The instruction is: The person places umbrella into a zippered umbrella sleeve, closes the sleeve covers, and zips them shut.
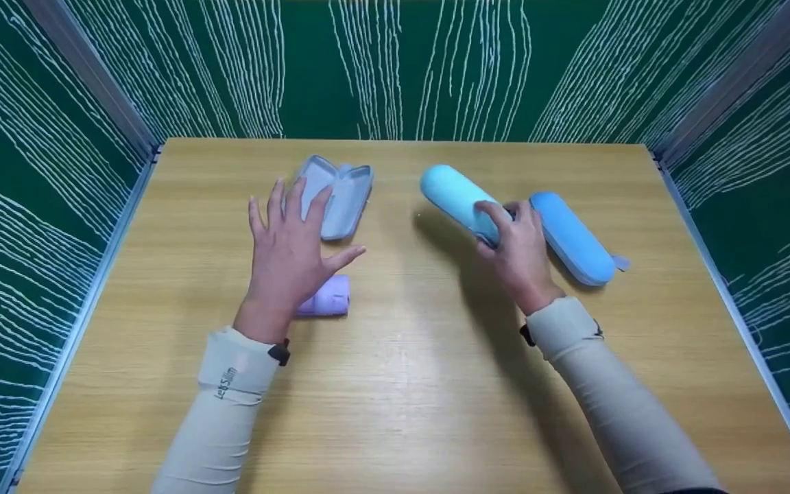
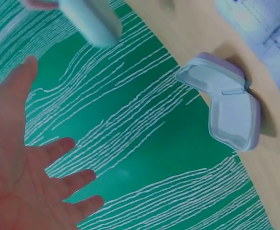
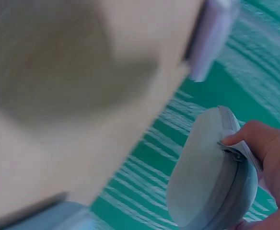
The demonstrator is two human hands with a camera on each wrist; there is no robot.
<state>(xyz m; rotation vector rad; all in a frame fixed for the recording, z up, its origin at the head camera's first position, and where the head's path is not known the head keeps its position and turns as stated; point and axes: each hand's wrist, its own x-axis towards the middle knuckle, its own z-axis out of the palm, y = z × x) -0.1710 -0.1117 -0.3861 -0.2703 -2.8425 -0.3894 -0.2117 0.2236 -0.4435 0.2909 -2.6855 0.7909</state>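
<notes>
Head view shows a wooden table [image 1: 395, 384] walled on three sides by green panels with white wavy lines [image 1: 395, 68]. Largest of the things on it is a blue zip case [image 1: 570, 240], lying closed at the right, its pull tab sticking out at the near end. Just beside it, to its left, a lighter, aqua-blue oblong case [image 1: 451, 195] is raised at an angle off the table, held by the right hand [image 1: 520, 250]; the thumb and fingers curl round its near end, and the right wrist view shows the thumb [image 3: 248, 136] pressed on the seam of that case [image 3: 212, 177]. Left of centre lies an open grey-blue clamshell glasses case [image 1: 337, 195], its two halves spread flat, lining up. The left hand [image 1: 292, 257] hovers over the case's near edge, palm down, fingers straight and spread, holding nothing; the left wrist view shows the bare palm [image 2: 20, 182] apart from the open case [image 2: 228, 108]. Smallest is a lilac case [image 1: 330, 296], mostly hidden under the left wrist.
</notes>
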